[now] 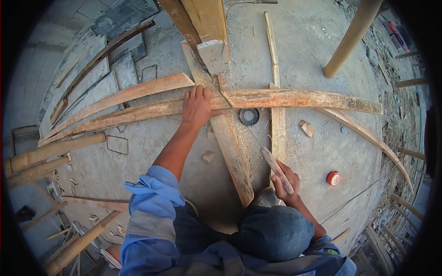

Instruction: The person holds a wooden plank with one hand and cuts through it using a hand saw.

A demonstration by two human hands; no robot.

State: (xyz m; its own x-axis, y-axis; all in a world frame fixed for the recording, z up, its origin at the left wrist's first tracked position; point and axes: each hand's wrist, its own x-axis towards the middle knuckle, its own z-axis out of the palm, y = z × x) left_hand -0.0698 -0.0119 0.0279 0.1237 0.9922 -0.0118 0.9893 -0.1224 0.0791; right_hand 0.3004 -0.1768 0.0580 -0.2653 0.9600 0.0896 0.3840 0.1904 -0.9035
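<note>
My right hand (287, 181) is closed around the pale handle (276, 169) of a hand saw. Its thin blade (251, 134) slants up and left, to the edge of a long wooden board (294, 99) lying crosswise in front of me. Left of the blade, my left hand (197, 105) presses on this board, fingers curled over it. Beneath it, a sawdust-covered plank (232, 156) runs toward my feet, and a narrower timber (277, 133) also lies under the board.
A red tape measure (334, 178) sits on the concrete floor to the right. Near the board lie a black ring-shaped roll (249, 117) and a wood offcut (306, 128). Upright posts (352, 39) stand ahead; bamboo poles (55, 149) and stacked panels (99, 83) lie left.
</note>
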